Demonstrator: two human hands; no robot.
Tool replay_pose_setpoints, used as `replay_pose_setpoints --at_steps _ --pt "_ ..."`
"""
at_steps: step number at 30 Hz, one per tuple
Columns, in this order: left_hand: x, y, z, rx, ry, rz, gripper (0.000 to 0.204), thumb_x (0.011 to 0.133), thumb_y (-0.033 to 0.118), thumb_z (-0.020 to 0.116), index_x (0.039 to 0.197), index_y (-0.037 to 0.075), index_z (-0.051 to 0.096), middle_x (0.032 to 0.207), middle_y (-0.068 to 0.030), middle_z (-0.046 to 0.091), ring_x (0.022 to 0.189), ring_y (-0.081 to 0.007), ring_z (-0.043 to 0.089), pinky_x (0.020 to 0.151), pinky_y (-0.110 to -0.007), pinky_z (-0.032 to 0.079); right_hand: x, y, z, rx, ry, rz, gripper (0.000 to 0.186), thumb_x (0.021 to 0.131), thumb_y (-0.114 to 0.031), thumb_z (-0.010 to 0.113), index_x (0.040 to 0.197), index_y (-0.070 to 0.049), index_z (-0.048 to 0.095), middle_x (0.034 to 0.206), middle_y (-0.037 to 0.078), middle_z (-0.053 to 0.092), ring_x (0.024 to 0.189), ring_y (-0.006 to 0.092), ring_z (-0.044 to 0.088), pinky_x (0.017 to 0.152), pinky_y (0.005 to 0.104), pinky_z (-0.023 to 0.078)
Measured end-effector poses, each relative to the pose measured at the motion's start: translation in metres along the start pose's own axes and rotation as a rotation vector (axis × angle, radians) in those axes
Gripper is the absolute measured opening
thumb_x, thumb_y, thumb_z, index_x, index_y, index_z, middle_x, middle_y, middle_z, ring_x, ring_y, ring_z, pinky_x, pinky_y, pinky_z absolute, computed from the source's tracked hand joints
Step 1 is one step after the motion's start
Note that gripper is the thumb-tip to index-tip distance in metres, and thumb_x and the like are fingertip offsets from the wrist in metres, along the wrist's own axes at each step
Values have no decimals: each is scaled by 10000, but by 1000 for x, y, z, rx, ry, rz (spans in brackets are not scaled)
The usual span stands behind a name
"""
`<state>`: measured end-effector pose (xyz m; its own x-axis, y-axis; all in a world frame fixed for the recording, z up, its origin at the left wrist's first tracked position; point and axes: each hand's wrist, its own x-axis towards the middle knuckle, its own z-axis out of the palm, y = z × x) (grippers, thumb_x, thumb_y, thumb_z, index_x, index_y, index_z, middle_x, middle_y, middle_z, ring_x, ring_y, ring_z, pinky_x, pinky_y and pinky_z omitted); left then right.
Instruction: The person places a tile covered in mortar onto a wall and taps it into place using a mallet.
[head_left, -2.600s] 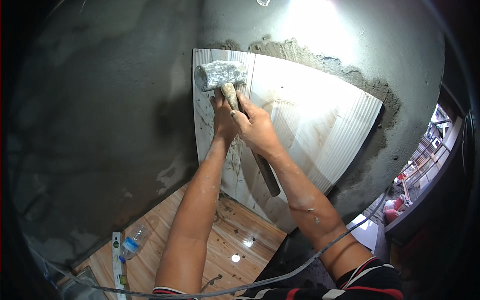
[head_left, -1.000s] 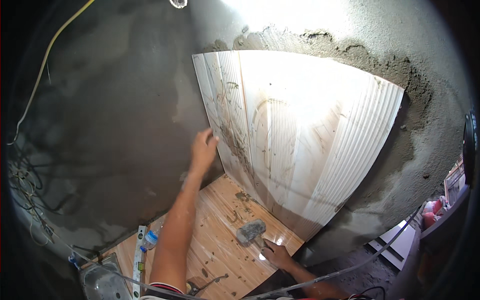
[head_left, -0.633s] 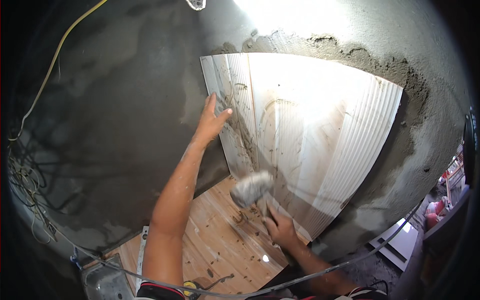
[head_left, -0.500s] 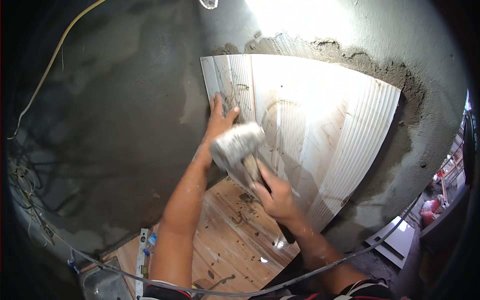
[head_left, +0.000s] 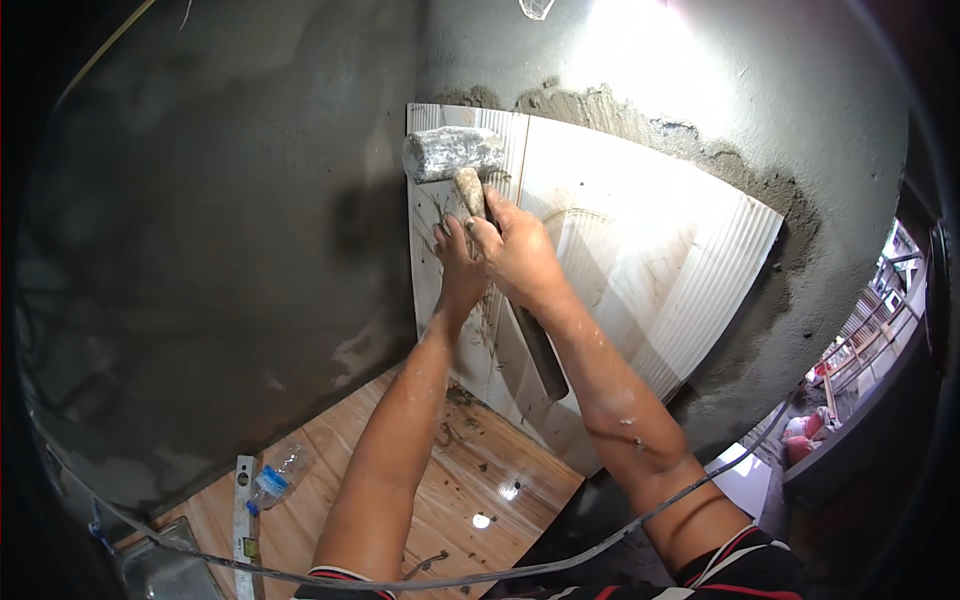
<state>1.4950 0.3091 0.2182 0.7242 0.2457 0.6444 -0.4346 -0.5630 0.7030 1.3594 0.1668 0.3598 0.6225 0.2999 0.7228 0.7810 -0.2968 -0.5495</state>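
My right hand (head_left: 520,248) is closed round the handle of a mallet (head_left: 452,154) with a pale, mortar-smeared head. The mallet head lies over the upper part of the narrow ribbed tile (head_left: 427,225) beside the wall corner; whether it touches cannot be told. Just below, my left hand (head_left: 462,268) rests with fingers stretched on that same tile, partly hidden by the right hand. To the right is a wider white tile (head_left: 620,230) with ribbed bands and mortar smears. Rough wet mortar (head_left: 690,150) shows along the upper edges of the tiles.
A wood-patterned ledge (head_left: 480,460) with mortar crumbs lies below. At its left are a spirit level (head_left: 244,510), a plastic bottle (head_left: 275,480) and a metal basin (head_left: 170,570). A grey cable (head_left: 570,562) sags across the front. A dark plastered wall (head_left: 230,250) stands left.
The mallet in my right hand has moved up and left, onto the narrow tile's upper part. My left hand stays on that tile, slightly lower. The view has shifted a little.
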Motion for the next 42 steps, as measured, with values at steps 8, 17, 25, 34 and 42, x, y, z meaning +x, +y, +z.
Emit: replay_pose_setpoints --at_steps 8,17,25,34,42 --pt "29 43 -55 -156 109 -64 945 779 389 857 1489 -37 400 1405 -276 570 1251 -350 607 1026 -418 503 -3 11 -13 70 30 -13 558 931 -224 651 1394 72 548 1262 323 651 1234 390 638 1067 401 474" --pt "84 37 -97 -481 -48 190 689 715 229 917 1304 34 619 1237 -87 656 1100 -197 631 931 -345 531 8 -5 1 52 -105 21 566 959 -147 638 1455 77 485 1347 298 627 1301 329 606 1105 363 450" --pt "101 5 -95 -81 109 43 1117 575 433 971 1475 22 452 1483 -224 456 1370 -329 455 1128 -443 426 15 0 1 43 -92 21 531 959 -136 619 1436 71 508 1292 303 653 1258 348 634 1076 379 472" --pt "99 -3 -87 156 55 -134 1291 608 576 914 1549 -39 280 1495 -345 353 1445 -470 325 1169 -497 379 28 2 3 -101 -26 -24 497 972 -164 628 1401 69 535 1184 329 676 1158 424 668 1002 431 510" --pt "95 10 -83 73 45 -117 1365 556 614 932 1552 -47 274 1538 -377 290 1427 -494 346 1188 -501 338 22 -3 -9 -185 -44 30 504 974 -169 631 1406 70 530 1152 304 700 1133 415 682 970 425 531"
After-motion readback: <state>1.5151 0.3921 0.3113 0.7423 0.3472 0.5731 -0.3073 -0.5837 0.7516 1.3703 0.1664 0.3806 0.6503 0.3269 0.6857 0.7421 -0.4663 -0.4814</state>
